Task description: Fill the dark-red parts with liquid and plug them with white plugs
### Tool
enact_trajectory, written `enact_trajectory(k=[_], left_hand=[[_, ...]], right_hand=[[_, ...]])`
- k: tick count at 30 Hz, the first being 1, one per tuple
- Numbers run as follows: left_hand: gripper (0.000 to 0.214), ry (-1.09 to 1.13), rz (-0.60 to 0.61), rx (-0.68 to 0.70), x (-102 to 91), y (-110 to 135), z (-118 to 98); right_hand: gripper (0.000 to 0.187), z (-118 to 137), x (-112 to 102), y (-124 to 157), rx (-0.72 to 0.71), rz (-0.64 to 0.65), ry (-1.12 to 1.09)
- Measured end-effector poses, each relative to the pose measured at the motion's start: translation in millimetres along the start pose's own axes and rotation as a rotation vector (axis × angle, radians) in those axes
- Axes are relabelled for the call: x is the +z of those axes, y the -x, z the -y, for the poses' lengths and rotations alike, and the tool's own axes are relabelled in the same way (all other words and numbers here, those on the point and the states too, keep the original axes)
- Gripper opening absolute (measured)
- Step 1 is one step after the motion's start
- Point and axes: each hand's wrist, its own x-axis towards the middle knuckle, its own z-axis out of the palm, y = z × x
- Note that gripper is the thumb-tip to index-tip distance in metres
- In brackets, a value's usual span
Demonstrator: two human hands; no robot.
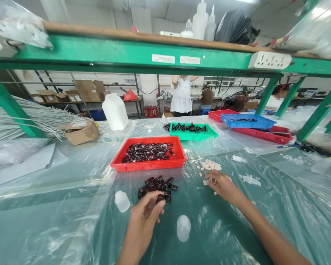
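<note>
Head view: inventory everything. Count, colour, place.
Red trays: 3, red, centre and right
Green tray: 1, green, mid-back
Blue tray: 1, blue, right
Parts: many, dark, trays and table
Bits: many, white, table right
Small bottles: 2, translucent, table front
Table: 1, green, front
Jug: 1, white, back left
Cartons: several, brown, back left
Rods: many, pale, far left
Shelf: 1, green, overhead
Shelf bottles: 3, white, overhead
Black bag: 1, black, overhead
Power strip: 1, white, shelf right
Extinguishers: several, red, background
People: 3, white or brown tops, background
Left hand: 1, bare, holding part
Right hand: 1, bare, at bits
</note>
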Motion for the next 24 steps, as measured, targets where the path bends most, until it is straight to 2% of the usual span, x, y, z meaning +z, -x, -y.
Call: enact_trajectory(k=[5, 11, 14, 19, 24], left_hand=[[0.045, 0.042, -0.010, -0.003, 5.1, 3.4, 2.9], [0.047, 0.072, -0.017, 0.008, 7.9, 7.0, -1.7], [0.048, 0.065, -0.030, 0.009, 9.8, 8.0, -2.8], [0.048, 0.038, -0.049, 0.006, 15.7, 9.5, -0.7], [0.045, 0.019, -0.077, -0.005, 14.8, 9.4, 1.6]], right_hand=[[0.022, 2.5, 17.5, -8.9, -0.041, 0.060, 0.190], [0.025, 2.3, 9.5, -30.7, -0.052, 0.151, 0.267], [0.026, 2.6, 6.7, -31.1, -0.046, 0.160, 0.263], [0.023, 13.1, -2.6, -14.1, -0.073, 0.077, 0.130], [0.023, 48.8, -7.9, 1.2, -0.173, -0.044, -0.176]])
